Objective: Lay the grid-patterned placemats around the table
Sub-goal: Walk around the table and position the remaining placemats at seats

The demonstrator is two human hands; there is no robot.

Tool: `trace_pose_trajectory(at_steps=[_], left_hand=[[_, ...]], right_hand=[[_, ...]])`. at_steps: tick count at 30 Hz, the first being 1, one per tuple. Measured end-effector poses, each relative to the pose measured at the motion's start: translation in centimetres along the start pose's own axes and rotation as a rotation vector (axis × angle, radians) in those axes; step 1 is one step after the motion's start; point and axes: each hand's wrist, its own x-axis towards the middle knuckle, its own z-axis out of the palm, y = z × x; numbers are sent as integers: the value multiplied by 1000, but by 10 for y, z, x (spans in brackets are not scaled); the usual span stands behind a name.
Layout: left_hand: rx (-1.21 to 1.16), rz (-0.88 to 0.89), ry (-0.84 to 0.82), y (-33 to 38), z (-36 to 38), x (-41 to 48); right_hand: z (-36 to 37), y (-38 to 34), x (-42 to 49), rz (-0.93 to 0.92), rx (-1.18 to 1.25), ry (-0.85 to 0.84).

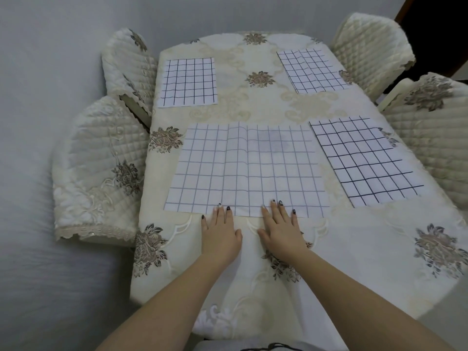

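A large white grid-patterned placemat (pixel 247 171) lies unfolded in the middle of the cream tablecloth (pixel 354 239), a crease running down its centre. My left hand (pixel 220 234) and my right hand (pixel 281 230) rest flat and spread on the cloth, their fingertips lying on the mat's near edge. Neither hand grips anything. Three smaller grid placemats lie flat: one at the far left (pixel 188 82), one at the far right (pixel 312 70), one at the near right (pixel 364 159).
Quilted cream chair covers stand along the left side (pixel 98 171) (pixel 126 69) and the right side (pixel 369 49) (pixel 430 130) of the table. A grey floor lies to the left. A dark doorway is at the top right.
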Motion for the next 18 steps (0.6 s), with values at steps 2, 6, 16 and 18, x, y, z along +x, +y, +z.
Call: trace_pose_trajectory(at_steps=[2, 6, 16, 18], left_hand=[[10, -3, 5, -2, 2, -6], [16, 0, 19, -5, 4, -13], [17, -15, 20, -6, 4, -24], [-37, -20, 52, -6, 1, -24]], right_hand=[[3, -2, -3, -4, -13, -2], [5, -9, -5, -2, -29, -8], [8, -11, -11, -15, -23, -13], [5, -15, -12, -6, 26, 1]])
